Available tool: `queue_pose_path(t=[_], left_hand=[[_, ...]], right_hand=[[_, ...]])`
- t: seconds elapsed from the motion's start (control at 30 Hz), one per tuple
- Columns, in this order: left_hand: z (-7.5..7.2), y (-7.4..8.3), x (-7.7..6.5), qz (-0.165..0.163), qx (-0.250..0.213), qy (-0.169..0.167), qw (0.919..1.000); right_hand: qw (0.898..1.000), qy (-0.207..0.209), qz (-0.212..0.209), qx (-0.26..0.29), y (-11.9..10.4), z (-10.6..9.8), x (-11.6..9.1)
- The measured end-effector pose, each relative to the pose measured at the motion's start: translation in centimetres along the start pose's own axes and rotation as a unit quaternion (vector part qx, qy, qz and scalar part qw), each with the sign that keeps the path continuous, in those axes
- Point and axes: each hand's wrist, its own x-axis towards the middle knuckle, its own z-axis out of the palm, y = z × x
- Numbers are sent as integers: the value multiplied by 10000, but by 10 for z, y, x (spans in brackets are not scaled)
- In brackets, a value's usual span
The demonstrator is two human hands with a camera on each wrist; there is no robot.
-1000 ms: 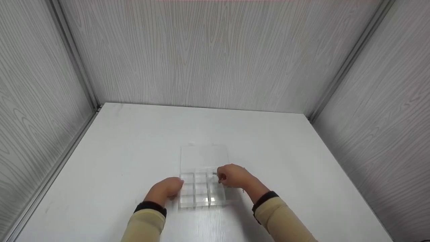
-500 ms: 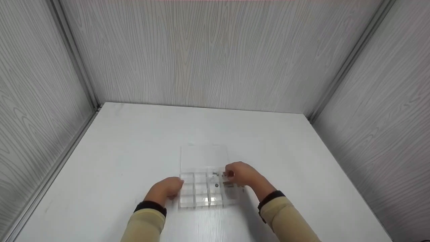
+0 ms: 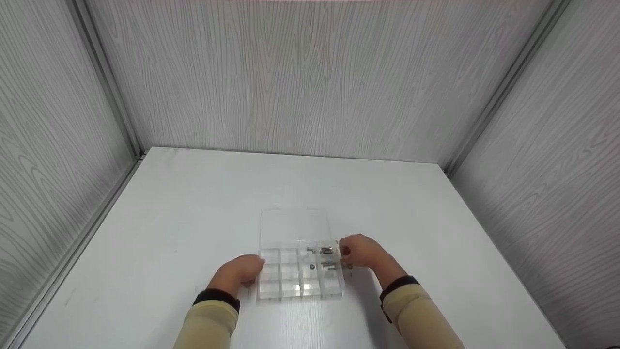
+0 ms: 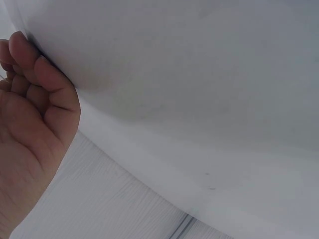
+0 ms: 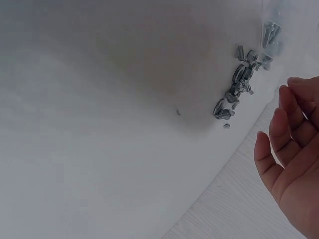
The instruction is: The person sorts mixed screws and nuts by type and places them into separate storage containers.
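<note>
A clear plastic compartment box point(image 3: 290, 269) lies on the white table, its transparent lid point(image 3: 293, 226) folded back flat behind it. My left hand point(image 3: 240, 271) holds the box's left edge, thumb at the rim; in the left wrist view its fingers are curled and the contact is hidden. At the box's right side is my right hand point(image 3: 361, 251), thumb and fingertips bent toward each other, with nothing visible between them. Small metal screws, nuts and washers point(image 5: 237, 87) lie loose beside the box near that hand. Some screws point(image 5: 270, 33) sit inside right-hand compartments.
Pale wood-grain panels point(image 3: 290, 77) enclose the table point(image 3: 193, 194) at the back and both sides. A tiny dark piece point(image 5: 178, 112) lies on the table apart from the loose hardware.
My right hand has moved right, from over the third column of compartments to beyond the box's right edge. Metal pieces in the right compartments are uncovered. My left hand has stayed put.
</note>
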Motion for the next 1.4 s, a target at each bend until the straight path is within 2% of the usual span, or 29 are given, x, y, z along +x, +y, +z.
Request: queue_pose_path(t=[0.33,0.5,0.83,1.0,1.13,1.3,1.4], left_hand=[[-1,5,-5,-159,-154,-11,9998],[1,4,-4,-331,-318,-7,9989],[2,4,-1,-321,-222,2,9992],[1,5,-3,-239,-139,5,9996],[1,4,-4,-191,-134,40,9997],[-1,5,-5,-144,-160,58,9998],[-3,7,-7,-290,-192,7,9994]], right_hand=[[9981,-439,295,-302,5,10,-3],[9980,-392,191,-462,5,12,-4],[9959,-357,53,-830,2,11,-2],[9965,-71,20,-831,0,1,-1],[9982,55,42,-591,-6,-7,1],[9992,47,-194,-346,-19,-8,5],[9986,13,-435,-309,-30,-5,6]])
